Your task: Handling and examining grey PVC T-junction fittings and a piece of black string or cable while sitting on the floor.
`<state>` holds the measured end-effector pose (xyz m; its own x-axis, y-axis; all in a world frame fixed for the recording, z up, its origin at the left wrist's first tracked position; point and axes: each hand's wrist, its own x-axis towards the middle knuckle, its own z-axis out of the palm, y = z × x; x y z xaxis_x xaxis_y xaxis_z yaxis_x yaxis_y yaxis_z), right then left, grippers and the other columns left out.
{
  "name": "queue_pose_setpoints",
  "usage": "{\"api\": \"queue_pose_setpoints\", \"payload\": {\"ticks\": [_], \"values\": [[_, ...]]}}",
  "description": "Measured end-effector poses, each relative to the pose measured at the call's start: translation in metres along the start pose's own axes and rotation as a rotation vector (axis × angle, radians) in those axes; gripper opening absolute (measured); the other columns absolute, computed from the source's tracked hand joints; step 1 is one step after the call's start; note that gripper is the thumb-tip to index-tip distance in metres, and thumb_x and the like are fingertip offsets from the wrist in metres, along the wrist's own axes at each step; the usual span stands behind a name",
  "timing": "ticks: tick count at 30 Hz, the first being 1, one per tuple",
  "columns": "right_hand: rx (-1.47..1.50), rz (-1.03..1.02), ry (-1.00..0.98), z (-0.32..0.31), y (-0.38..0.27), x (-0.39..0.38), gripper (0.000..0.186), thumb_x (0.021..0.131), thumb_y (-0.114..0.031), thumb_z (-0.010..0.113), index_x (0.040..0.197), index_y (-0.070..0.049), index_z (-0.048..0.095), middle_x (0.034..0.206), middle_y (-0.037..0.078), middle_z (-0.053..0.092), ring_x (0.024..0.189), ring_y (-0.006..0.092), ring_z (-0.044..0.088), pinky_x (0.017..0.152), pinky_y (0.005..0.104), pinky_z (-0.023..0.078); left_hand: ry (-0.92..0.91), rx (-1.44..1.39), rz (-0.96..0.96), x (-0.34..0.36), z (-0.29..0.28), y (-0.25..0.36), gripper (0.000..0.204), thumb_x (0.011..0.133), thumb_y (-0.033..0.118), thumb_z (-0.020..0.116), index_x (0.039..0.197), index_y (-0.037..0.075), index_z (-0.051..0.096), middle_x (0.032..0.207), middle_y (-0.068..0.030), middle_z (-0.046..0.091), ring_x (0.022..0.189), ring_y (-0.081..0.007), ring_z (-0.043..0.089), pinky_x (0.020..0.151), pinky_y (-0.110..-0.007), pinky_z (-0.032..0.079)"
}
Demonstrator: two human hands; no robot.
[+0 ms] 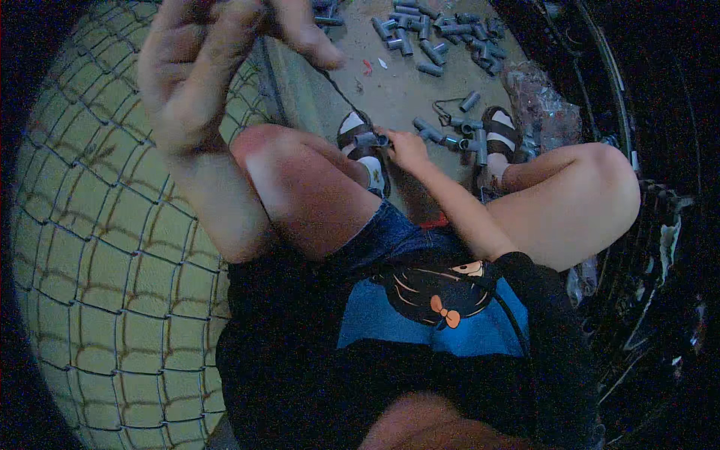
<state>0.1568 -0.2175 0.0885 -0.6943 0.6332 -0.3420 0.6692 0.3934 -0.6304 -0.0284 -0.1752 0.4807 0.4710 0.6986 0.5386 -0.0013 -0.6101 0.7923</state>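
My left hand (217,67) is raised close up at the upper left, fingers curled and partly cut off by the top edge. A thin dark cord (343,95) runs from it down to a grey pipe fitting (367,140) between my feet. My fingers seem closed on the cord, though the grip itself is hidden. Lower down, my right hand (407,150) grips that fitting, which looks T-shaped, beside my left sandal. Just right of this hand lie several more grey fittings (455,142), with a loop of dark cord (442,112) among them.
A larger pile of grey pipe fittings (450,34) is spread on the floor (390,82) ahead. Clear crumpled plastic (544,112) lies beyond my right foot. Chain-link fencing (120,262) runs along my left. Dark, shiny material (645,262) stands at my right.
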Motion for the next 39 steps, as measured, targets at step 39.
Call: {"api": "queue_pose_setpoints", "payload": {"ticks": [39], "values": [[0.891,-0.093,0.477,-0.278,0.036,0.081,0.066,0.082,-0.039,0.077,0.129,0.001,0.056,0.103,0.005,0.066,0.096,0.0134,0.062,0.088,0.0266,0.048,0.201,0.572,-0.807,0.004,0.049,-0.067,0.031,0.098,0.008,0.047,0.129,0.003,0.046,0.108,-0.0208,0.066,0.098,-0.0272,0.066,0.082,-0.035,0.05]]}}
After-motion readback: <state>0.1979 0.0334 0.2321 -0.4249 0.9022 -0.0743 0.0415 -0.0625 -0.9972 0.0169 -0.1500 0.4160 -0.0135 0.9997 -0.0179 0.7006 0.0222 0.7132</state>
